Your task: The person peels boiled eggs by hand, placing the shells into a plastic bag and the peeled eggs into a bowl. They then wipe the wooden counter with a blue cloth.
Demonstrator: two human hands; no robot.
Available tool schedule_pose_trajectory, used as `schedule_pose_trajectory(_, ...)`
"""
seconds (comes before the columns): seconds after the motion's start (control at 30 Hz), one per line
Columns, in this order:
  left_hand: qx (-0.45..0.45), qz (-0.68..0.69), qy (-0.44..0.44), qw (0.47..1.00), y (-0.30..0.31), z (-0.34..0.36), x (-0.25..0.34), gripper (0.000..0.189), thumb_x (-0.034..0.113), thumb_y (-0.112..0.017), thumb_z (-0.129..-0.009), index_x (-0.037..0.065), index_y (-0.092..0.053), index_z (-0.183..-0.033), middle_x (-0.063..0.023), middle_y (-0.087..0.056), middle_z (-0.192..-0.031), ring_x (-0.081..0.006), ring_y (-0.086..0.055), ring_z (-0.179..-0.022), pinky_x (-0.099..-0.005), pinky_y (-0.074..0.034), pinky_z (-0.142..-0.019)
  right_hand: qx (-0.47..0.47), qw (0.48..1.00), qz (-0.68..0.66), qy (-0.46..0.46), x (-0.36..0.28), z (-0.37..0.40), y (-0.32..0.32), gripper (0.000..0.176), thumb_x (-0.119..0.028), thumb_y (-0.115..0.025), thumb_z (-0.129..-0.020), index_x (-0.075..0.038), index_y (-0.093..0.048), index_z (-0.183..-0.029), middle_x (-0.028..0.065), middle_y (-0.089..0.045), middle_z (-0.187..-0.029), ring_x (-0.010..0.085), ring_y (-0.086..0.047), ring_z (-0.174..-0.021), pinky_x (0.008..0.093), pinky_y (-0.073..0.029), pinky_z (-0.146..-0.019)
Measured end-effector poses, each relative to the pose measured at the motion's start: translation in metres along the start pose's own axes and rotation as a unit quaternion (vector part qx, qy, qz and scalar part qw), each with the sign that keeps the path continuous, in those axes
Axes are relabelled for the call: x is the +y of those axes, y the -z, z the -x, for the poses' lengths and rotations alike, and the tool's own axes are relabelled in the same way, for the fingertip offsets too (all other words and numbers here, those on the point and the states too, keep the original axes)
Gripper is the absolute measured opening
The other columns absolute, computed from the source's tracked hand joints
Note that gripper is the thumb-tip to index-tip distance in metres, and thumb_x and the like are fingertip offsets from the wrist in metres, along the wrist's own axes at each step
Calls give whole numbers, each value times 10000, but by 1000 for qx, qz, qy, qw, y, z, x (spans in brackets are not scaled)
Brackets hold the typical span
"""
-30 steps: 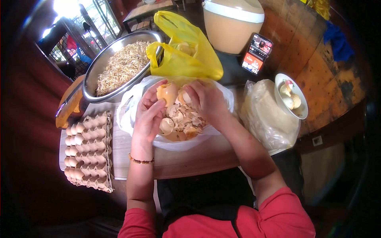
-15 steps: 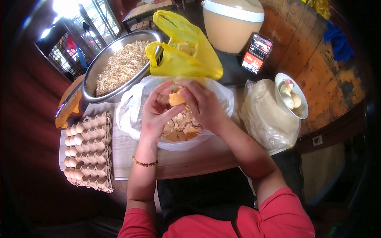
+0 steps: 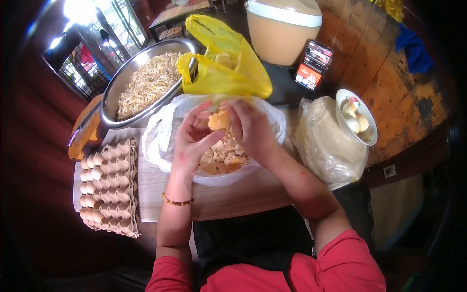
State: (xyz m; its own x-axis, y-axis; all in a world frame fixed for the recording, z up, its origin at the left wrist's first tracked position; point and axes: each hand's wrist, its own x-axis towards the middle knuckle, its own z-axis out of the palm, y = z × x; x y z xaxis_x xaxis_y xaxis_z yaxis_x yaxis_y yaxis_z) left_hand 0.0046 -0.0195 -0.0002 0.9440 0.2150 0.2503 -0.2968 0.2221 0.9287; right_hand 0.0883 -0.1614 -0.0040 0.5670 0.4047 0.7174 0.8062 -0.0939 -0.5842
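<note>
1. Egg [image 3: 218, 120]: tan-coloured, held up between my two hands over the open white bag [image 3: 160, 141] in the middle of the bench [image 3: 228, 197] (how much shell is on it I can't tell).
2. My left hand [image 3: 190, 141] takes the egg from below and the left, thumb and fingertips closed on it. A bead bracelet [image 3: 177, 201] sits on that wrist.
3. My right hand [image 3: 250, 129] grips it from the other side with fingers curled over the top, so both hands are together, clamped on the egg.
4. Broken shells [image 3: 224, 156] fill the white bag right under my hands.
5. An egg tray [image 3: 109, 187] lies at the bench's left edge, eggs along its left columns.
6. A steel basin [image 3: 108, 104] of sprouts sits at the far left corner. A yellow bag [image 3: 228, 73] touches the white bag's far side.
7. Toward the right edge are a clear bag [image 3: 323, 143] and a white bowl [image 3: 368, 136] (both well apart from my hands).
</note>
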Motion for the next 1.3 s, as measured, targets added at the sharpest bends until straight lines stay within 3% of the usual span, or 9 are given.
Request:
schedule_pose_trajectory(0.23,5,-44,-12,999,-1,-1,-2,584,-111,-672,-788,-26,-446,-1320,-60,-605,-1078,-141,-613,-995,-258,-514,-867,-2,998,50,23,-6,4,-2,104,-71,-536,-919,-18,-578,-998,195,-616,-864,401,-608,-801,447,-485,-671)
schedule_pose_trajectory(0.33,22,-9,-7,1000,0,0,1,576,-105,-666,-796,-26,-442,-1321,-79,-623,-1093,-152,-615,-1015,-267,-513,-875,50,996,70,-2,-4,0,3,93,-67,-541,-916,-15,-584,-980,196,-621,-865,397,-609,-790,443,-483,-665)
schedule_pose_trajectory(0.57,34,69,2,997,0,0,5,570,-72,-646,-825,-22,-419,-1345,-104,-614,-1163,-170,-627,-1011,-282,-523,-874,7,997,76,7,2,-4,8,126,-96,-575,-910,-15,-612,-998,194,-627,-892,389,-613,-775,415,-485,-652)
schedule_pose_trajectory(0.63,36,76,1,996,0,0,4,571,-67,-645,-827,-17,-419,-1348,-102,-614,-1160,-167,-628,-1009,-282,-531,-863,-11,1000,16,10,-3,-3,5,245,-230,-561,-935,-6,-586,-1032,187,-630,-884,378,-626,-799,463,-488,-672)
schedule_pose_trajectory(0.8,39,-12,-34,999,-3,1,-2,598,-82,-655,-808,-11,-418,-1352,-85,-621,-1101,-148,-654,-925,-236,-578,-710,-12,998,-54,-34,-9,5,-11,279,-248,-549,-945,-4,-576,-1078,192,-630,-878,367,-622,-815,441,-486,-693)
schedule_pose_trajectory(1.03,41,-61,-47,996,2,0,-3,654,-98,-681,-778,-25,-394,-1362,-83,-628,-1072,-145,-673,-822,-220,-577,-645,-20,972,-216,-85,-11,5,-13,199,-183,-520,-958,5,-578,-989,190,-616,-859,377,-617,-756,420,-463,-657)
schedule_pose_trajectory(1.17,42,-75,-44,995,0,0,-1,681,-100,-691,-769,-31,-376,-1369,-87,-627,-1073,-149,-671,-838,-222,-581,-653,-26,972,-212,-103,-11,3,-8,176,-157,-516,-959,6,-583,-967,196,-611,-840,397,-599,-746,416,-459,-656)
schedule_pose_trajectory(1.3,39,-58,-46,997,-2,0,-2,692,-106,-690,-767,-31,-367,-1374,-85,-622,-1069,-149,-668,-839,-245,-599,-678,-12,989,-139,-47,-7,2,-7,164,-154,-517,-957,-2,-561,-911,200,-605,-815,414,-586,-752,438,-450,-639)
